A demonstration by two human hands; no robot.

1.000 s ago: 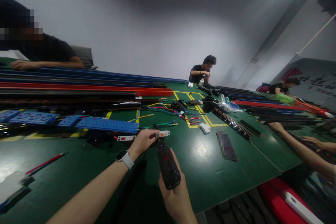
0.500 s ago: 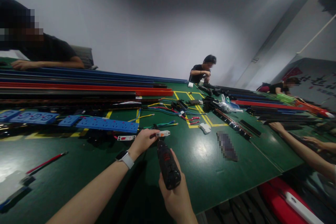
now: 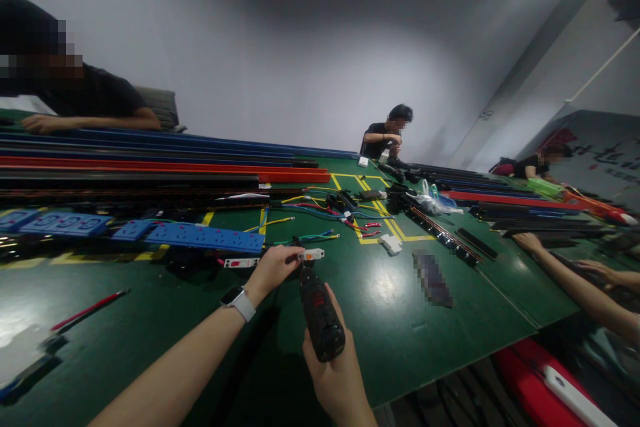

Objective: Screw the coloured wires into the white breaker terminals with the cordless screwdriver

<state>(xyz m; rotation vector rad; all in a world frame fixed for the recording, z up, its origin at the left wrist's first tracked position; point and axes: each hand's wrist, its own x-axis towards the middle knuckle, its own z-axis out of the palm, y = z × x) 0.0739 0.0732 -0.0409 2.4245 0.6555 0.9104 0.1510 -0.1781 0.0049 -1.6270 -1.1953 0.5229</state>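
Note:
My left hand (image 3: 275, 271) has its fingers closed at the left end of a white circuit breaker (image 3: 315, 254) with an orange switch, pinching it just above the table. A black power screwdriver (image 3: 321, 320) fills my right hand (image 3: 334, 373), its tip pointing up at the breaker's near side. Whether the bit sits in a screw is too small to tell. Left of my left hand lies a second white breaker (image 3: 241, 263) with a red switch. Past it runs a row of blue socket modules (image 3: 205, 237). Wires with ring ends (image 3: 320, 235) lie just beyond the held breaker.
On the green table (image 3: 395, 327) are a white block (image 3: 391, 244), a blurred-out dark flat object (image 3: 433, 279) and a long copper-lined strip (image 3: 440, 233). Long rails (image 3: 165, 170) lie at the far left. A co-worker's arm (image 3: 580, 280) reaches in from the right. Other people sit around the table.

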